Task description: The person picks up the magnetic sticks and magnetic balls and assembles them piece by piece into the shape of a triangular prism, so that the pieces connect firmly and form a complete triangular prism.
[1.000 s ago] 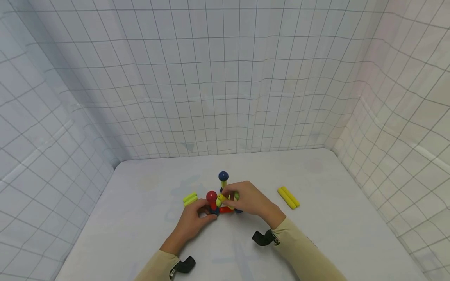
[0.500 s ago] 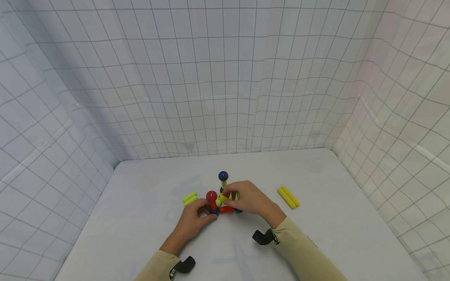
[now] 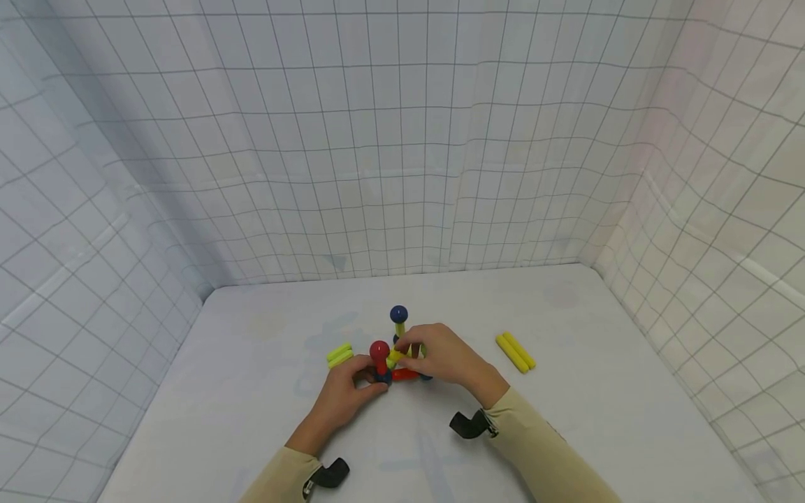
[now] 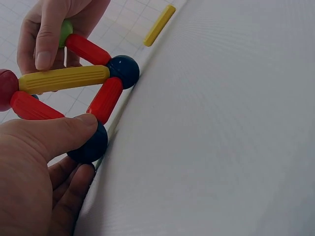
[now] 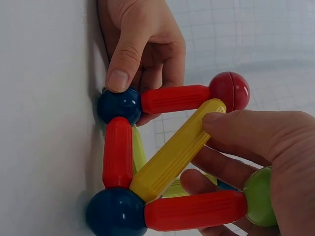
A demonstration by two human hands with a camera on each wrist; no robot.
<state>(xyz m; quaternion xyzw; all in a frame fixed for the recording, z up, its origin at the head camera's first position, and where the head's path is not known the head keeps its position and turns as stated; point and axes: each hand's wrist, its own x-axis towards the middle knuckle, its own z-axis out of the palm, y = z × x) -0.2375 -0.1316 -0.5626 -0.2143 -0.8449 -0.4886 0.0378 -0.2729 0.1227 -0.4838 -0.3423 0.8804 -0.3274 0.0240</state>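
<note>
Magnetic rods and balls form a frame on the table (image 3: pixel 283 426). My left hand (image 3: pixel 346 392) pinches a dark blue ball (image 5: pixel 119 105) at its near left corner. From that ball a red rod (image 5: pixel 174 98) rises to a red ball (image 3: pixel 379 351). Another red rod (image 5: pixel 117 152) runs along the table to a second blue ball (image 5: pixel 116 212). Between thumb and fingers, my right hand (image 3: pixel 440 355) holds a yellow rod (image 5: pixel 172 152) slanting from this second ball up to the red ball. A red rod (image 5: pixel 197 210) links the second ball to a green ball (image 5: pixel 261 196), partly covered by the hand.
Behind stands a blue ball (image 3: pixel 399 314) on a yellow-green rod (image 3: pixel 400 328). Two yellow-green rods (image 3: pixel 339 354) lie left of the frame, and two yellow rods (image 3: pixel 516 351) lie to the right. Grid-patterned cloth (image 3: pixel 390 140) encloses the table's back and sides.
The yellow rod's upper end has shifted slightly left and down, closer to the red ball, with my right fingers. My left hand stays on the blue ball.
</note>
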